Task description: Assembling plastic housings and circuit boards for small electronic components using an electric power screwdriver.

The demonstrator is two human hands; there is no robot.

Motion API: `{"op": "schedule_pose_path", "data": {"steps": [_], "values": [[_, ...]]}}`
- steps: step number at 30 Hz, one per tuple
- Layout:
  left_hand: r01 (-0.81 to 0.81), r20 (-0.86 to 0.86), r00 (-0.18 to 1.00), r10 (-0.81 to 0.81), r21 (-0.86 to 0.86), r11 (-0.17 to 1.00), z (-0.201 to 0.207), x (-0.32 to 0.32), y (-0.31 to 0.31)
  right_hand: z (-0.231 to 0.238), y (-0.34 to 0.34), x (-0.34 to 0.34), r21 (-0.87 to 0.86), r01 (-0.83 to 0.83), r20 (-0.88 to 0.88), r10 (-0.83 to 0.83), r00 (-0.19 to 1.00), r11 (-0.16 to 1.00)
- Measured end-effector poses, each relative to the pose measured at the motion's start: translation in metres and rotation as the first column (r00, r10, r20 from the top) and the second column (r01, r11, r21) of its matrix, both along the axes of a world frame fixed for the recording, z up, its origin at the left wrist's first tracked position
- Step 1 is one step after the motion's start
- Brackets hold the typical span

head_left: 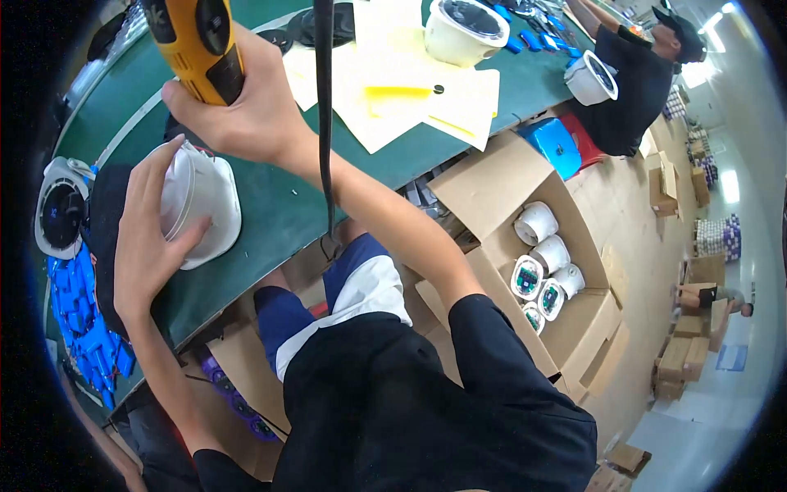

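Note:
My left hand (147, 234) holds a white rounded plastic housing (215, 209) with a wider base flange, its fingers and thumb curved around the side. The housing rests on the green workbench (283, 221) near its front edge. My right hand (258, 107) is wrapped around a yellow and black handheld power tool (197, 49), raised just above and beyond the housing. The tool's top end runs out of view. I cannot see its working tip or whether it touches the housing.
A black cable (325, 107) hangs across the middle. Yellow sheets (385, 107) and another white housing (466, 37) lie farther back. Blue wired packs (78, 307) are piled left, beside a grey-rimmed unit (61, 209). An open carton (512, 180) holds several housings. Another person (631, 90) works at right.

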State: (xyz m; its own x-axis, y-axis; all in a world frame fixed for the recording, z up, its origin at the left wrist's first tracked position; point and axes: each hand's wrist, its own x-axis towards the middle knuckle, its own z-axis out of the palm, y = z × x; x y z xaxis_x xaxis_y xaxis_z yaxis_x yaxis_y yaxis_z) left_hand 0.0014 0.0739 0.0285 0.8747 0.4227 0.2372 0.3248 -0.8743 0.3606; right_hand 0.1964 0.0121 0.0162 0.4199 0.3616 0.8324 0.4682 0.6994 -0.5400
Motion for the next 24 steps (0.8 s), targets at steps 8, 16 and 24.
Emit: {"op": "schedule_pose_path", "data": {"steps": [8,16,24], "values": [[-0.231,-0.035,0.972,0.233,0.062,0.971,-0.01,0.004,0.003,0.004,-0.013,-0.001,-0.072,-0.136,-0.084,0.13,0.988,0.988],[0.089,-0.035,0.996,-0.088,0.012,0.996,-0.001,-0.005,0.032,0.003,-0.007,-0.003,-0.055,-0.15,-0.034,0.148,0.988,0.987],[0.036,0.072,0.995,-0.064,0.343,0.939,-0.02,0.003,0.022,0.003,-0.001,-0.011,-0.05,-0.108,-0.089,0.103,0.991,0.993]]}}
